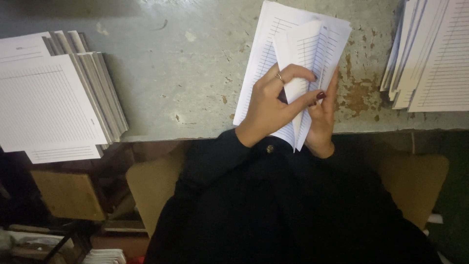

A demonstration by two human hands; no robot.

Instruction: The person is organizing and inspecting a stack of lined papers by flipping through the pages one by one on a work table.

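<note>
A small batch of ruled white sheets (273, 54) lies at the near edge of the worktop (185, 73), slightly right of the middle, slanted so that its far corners lean to the right; the paper is printed with fine horizontal lines and a narrow blank margin; the topmost sheet is bent over lengthwise into a tall, narrow fold standing up from the rest, its crease running from far to near; the near end of the batch overhangs the worktop edge towards the person's dark sleeves.

The left hand (266, 105) is closed about the folded sheet from the left, its thumb and fingers pinching the fold, a ring on one finger and dark red polish on the nails; the right hand (322, 122) grips the same sheets from the right side, fingers pointing far and pressed along the paper's edge, the palm partly hidden behind the fold; the two hands touch each other across the paper.

On the left of the worktop sits a thick stack of ruled pads (53, 102), fanned a little, grey at its edges, overhanging the near edge; at the far right lies another pile of ruled sheets (435, 54), loosely splayed and cut off by the frame; the worktop itself is pale grey-green, scuffed, with rusty brown patches near the right hand.
</note>
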